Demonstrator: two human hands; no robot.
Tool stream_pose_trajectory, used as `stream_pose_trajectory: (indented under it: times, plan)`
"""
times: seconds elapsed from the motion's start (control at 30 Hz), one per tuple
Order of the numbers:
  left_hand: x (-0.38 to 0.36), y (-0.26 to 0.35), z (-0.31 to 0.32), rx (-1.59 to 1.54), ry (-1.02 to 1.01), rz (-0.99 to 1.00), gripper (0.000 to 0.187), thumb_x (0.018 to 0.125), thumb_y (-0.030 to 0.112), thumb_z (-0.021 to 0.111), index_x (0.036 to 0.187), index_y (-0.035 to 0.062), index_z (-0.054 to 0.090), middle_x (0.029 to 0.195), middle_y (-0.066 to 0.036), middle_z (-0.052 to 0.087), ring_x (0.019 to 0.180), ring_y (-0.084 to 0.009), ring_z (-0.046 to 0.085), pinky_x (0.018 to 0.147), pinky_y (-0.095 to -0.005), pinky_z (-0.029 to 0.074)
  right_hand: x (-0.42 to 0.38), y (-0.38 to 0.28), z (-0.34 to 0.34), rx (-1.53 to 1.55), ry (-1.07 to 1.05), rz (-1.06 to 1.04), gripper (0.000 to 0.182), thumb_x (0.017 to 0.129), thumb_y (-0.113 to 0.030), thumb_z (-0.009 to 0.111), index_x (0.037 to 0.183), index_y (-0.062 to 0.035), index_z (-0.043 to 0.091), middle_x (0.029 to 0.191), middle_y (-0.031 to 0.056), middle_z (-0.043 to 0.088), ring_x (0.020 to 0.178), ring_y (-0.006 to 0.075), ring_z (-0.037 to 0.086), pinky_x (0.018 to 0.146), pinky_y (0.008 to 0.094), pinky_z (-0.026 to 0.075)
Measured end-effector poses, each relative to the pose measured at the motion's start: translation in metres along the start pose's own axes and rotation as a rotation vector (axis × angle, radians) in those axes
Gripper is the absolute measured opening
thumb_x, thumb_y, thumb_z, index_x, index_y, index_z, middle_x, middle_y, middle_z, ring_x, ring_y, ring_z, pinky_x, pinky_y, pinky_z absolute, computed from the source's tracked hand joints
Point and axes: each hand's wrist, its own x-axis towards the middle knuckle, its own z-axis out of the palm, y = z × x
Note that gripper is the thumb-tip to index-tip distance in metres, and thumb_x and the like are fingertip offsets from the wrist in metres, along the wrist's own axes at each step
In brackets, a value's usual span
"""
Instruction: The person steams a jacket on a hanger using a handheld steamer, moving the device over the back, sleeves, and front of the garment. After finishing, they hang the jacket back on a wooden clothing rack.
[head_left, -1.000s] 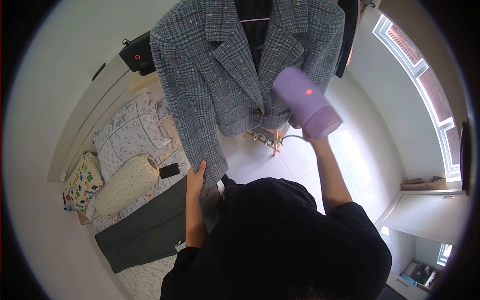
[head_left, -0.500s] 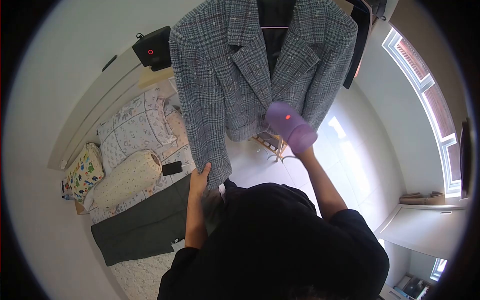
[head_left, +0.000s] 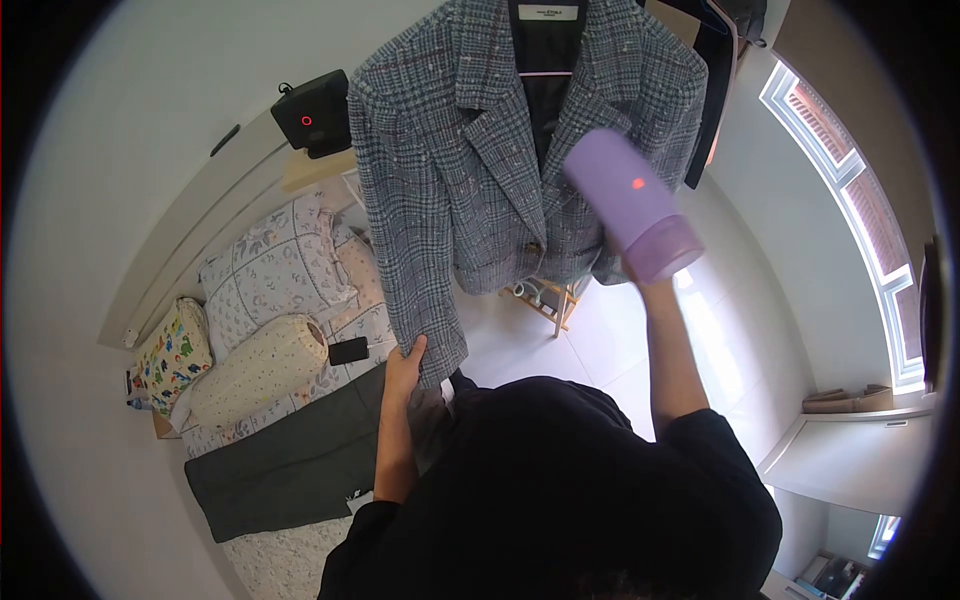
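A grey checked tweed jacket (head_left: 500,180) hangs upright in front of me, its dark lining and neck label showing. My left hand (head_left: 404,368) is closed on the cuff of the sleeve at the left, with the thumb over the fabric. In my right hand (head_left: 638,275) is a purple cylindrical device (head_left: 625,195) with a small orange-red light. It is tilted in front of the jacket's right-hand lapel and chest; whether it touches the cloth I cannot tell. The device hides most of my right fingers.
A bed at the left holds pillows (head_left: 275,255), a bolster (head_left: 262,370), a black phone (head_left: 349,350) and dark trousers (head_left: 290,450). A black box-shaped device (head_left: 314,112) stands on a shelf. Behind the jacket is a small wooden rack (head_left: 558,312); dark clothes (head_left: 712,100) hang at right.
My right hand has moved the purple device up and to the right across the jacket. My left hand still holds the cuff. The view has shifted slightly, and the neck label now shows.
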Motion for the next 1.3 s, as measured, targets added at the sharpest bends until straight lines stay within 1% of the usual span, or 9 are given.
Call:
stream_pose_trajectory:
  times: [0.13,0.23,0.33,0.6,0.67,1.0,1.1,1.2,1.3]
  plan:
    - [-0.008,0.016,0.004,0.032,0.001,-0.044,0.052,0.088,0.036,0.063,0.114,-0.0083,0.058,0.109,-0.014,0.064,0.096,-0.0203,0.061,0.086,-0.0306,0.045,-0.026,0.002,0.087,-0.437,0.259,-0.168,0.037,0.081,-0.025,0.064,0.112,-0.0051,0.061,0.111,0.0127,0.062,0.106,0.0311,0.057,0.089,0.041,0.045]
    - [-0.003,0.009,0.002,0.054,-0.007,-0.042,0.048,0.089,0.034,0.063,0.113,-0.0076,0.059,0.109,-0.013,0.065,0.097,-0.0199,0.061,0.086,-0.0304,0.045,-0.054,0.011,0.124,-0.353,0.051,-0.011,0.041,0.078,-0.029,0.066,0.111,-0.0046,0.061,0.11,0.0141,0.062,0.102,0.0311,0.059,0.086,0.0409,0.047]
    - [0.001,0.001,0.001,0.034,-0.023,0.0,0.047,0.089,0.033,0.063,0.113,-0.0076,0.059,0.109,-0.013,0.065,0.097,-0.0192,0.061,0.086,-0.03,0.045,-0.067,-0.006,0.133,-0.347,-0.071,0.133,0.042,0.076,-0.029,0.067,0.11,-0.0041,0.061,0.107,0.0138,0.063,0.1,0.0301,0.06,0.084,0.0407,0.047]
    - [0.001,0.001,-0.001,-0.007,-0.044,-0.052,0.046,0.089,0.032,0.063,0.112,-0.0068,0.06,0.109,-0.013,0.065,0.097,-0.019,0.061,0.087,-0.03,0.045,-0.043,0.005,0.091,-0.486,0.038,-0.075,0.043,0.081,-0.024,0.062,0.12,-0.0062,0.056,0.115,0.0135,0.06,0.108,0.0299,0.057,0.091,0.0405,0.044]
    - [0.0,0.004,0.0,0.05,-0.024,-0.077,0.047,0.089,0.033,0.064,0.112,-0.0071,0.06,0.109,-0.013,0.065,0.097,-0.0194,0.061,0.087,-0.0304,0.045,-0.024,0.01,0.075,-0.555,0.211,-0.113,0.046,0.082,-0.019,0.059,0.126,-0.0067,0.052,0.122,0.0128,0.056,0.115,0.0303,0.052,0.096,0.0419,0.04]
    - [-0.001,0.007,0.003,0.046,-0.014,-0.051,0.046,0.088,0.033,0.064,0.111,-0.0071,0.061,0.107,-0.013,0.066,0.096,-0.0194,0.062,0.086,-0.0303,0.045,-0.015,0.024,0.035,-0.491,0.256,-0.075,0.045,0.084,-0.013,0.056,0.128,-0.0073,0.051,0.13,0.0138,0.05,0.122,0.0321,0.045,0.102,0.0436,0.035]
    - [-0.003,0.005,0.003,0.016,-0.026,-0.032,0.052,0.087,0.037,0.064,0.112,-0.0082,0.059,0.107,-0.014,0.065,0.094,-0.0205,0.062,0.084,-0.0302,0.046,-0.023,0.008,0.074,-0.557,0.275,-0.153,0.046,0.082,-0.028,0.062,0.124,-0.0103,0.056,0.123,0.0112,0.057,0.115,0.0303,0.053,0.097,0.0431,0.04]
    - [-0.002,-0.001,0.002,-0.013,-0.041,-0.031,0.048,0.088,0.034,0.064,0.113,-0.0069,0.059,0.107,-0.012,0.065,0.094,-0.0195,0.062,0.084,-0.03,0.046,-0.044,0.015,0.123,-0.39,0.115,-0.006,0.045,0.077,-0.027,0.065,0.118,-0.0112,0.06,0.115,0.0109,0.061,0.107,0.0291,0.057,0.093,0.0431,0.043]
    - [-0.002,0.001,0.001,-0.045,-0.058,-0.042,0.046,0.089,0.031,0.063,0.114,-0.0061,0.059,0.108,-0.011,0.065,0.095,-0.0187,0.061,0.086,-0.0298,0.045,-0.063,0.012,0.131,-0.454,-0.028,-0.036,0.042,0.075,-0.026,0.066,0.113,-0.0101,0.062,0.11,0.0111,0.063,0.102,0.0287,0.059,0.09,0.0429,0.044]
